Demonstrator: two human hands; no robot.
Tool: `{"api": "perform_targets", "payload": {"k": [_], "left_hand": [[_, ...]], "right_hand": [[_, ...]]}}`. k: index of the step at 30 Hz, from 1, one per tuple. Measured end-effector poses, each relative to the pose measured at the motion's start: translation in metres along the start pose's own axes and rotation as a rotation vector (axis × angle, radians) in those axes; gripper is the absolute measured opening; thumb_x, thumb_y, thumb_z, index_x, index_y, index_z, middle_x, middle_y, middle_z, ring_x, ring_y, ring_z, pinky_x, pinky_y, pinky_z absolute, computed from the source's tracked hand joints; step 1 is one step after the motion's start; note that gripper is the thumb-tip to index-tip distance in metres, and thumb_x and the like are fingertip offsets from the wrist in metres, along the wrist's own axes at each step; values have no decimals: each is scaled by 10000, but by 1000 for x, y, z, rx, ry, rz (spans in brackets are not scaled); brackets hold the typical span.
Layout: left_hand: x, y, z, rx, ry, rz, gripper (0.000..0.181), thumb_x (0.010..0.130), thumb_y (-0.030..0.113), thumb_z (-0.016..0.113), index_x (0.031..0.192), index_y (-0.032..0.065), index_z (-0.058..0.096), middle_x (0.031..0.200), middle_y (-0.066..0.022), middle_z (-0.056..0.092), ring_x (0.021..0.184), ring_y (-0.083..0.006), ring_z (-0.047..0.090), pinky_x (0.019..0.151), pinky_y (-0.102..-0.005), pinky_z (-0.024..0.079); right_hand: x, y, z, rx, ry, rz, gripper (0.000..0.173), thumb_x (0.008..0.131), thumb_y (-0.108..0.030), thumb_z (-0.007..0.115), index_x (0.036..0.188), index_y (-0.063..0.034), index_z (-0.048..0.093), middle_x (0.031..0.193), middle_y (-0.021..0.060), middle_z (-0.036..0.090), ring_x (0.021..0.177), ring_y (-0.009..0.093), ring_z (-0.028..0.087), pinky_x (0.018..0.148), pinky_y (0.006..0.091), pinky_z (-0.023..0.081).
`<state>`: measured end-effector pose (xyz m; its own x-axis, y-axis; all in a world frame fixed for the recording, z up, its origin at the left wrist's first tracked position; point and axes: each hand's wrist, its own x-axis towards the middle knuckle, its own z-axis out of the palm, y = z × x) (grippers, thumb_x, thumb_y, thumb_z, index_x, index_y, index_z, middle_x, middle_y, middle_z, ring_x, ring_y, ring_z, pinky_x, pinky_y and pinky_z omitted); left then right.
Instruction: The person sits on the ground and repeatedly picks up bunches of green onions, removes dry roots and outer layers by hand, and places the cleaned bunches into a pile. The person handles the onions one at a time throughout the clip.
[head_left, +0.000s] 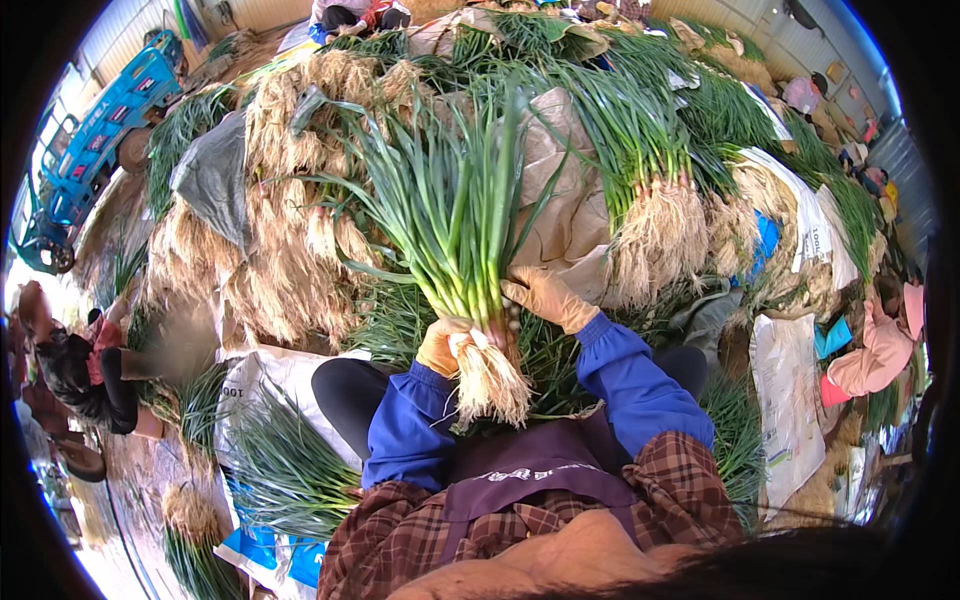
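A thin tan glove covers my left hand (442, 346), which is closed around the lower stems of a bunch of green onions (469, 247). The long green leaves fan away from me, and the pale, stringy roots (491, 382) hang towards my lap. Also gloved, my right hand (553, 297) has its curled fingertips against the right side of the same stems; whether they pinch anything is hidden. Beyond my right hand, another bunch of green onions (652, 187) rests on the pile, roots towards me. Loose green leaves lie beneath both hands.
A large heap of root ends (277, 225) rises ahead, partly under brown sacking (562, 195). More green onions (289, 465) lie on a white sack at my left. A white woven sack (787, 405) is at right. People sit on both sides; a blue cart (105, 135) stands far left.
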<state>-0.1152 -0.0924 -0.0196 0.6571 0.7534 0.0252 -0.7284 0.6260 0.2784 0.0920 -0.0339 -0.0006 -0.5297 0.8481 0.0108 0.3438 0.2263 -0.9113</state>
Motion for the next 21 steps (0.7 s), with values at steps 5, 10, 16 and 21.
{"api": "perform_targets", "payload": {"k": [5, 10, 16, 21], "left_hand": [[-1, 0, -30, 91, -12, -86, 647, 699, 97, 564, 1311, -80, 454, 1205, -235, 582, 1094, -371, 585, 948, -498, 480], [9, 1, -20, 60, -108, -16, 699, 667, 174, 593, 1305, -77, 457, 1187, -247, 584, 1043, -373, 598, 929, -498, 477], [-2, -2, 31, -53, -71, 192, 672, 625, 301, 607, 1201, -28, 498, 1107, -197, 534, 1024, -332, 565, 985, -471, 422], [3, -6, 11, -63, -116, 365, 687, 731, 314, 498, 1305, -61, 468, 1363, -308, 444, 1287, -453, 424, 1112, -503, 318]], "right_hand": [[4, -3, -2, -698, 79, -97, 351, 872, -367, 614, 800, -23, 607, 724, 181, 593, 717, 322, 625, 649, 422, 480], [1, -13, 11, -508, 495, -240, 234, 819, -274, 634, 695, -81, 588, 657, 141, 592, 630, 307, 621, 569, 387, 489], [-6, 65, -18, 98, 883, 238, 216, 901, -215, 616, 800, -24, 620, 649, 43, 600, 586, 151, 572, 548, 322, 470], [-79, 92, 9, -618, -319, 211, 257, 907, -306, 614, 890, -53, 658, 735, 64, 666, 685, 153, 647, 650, 327, 518]]}}
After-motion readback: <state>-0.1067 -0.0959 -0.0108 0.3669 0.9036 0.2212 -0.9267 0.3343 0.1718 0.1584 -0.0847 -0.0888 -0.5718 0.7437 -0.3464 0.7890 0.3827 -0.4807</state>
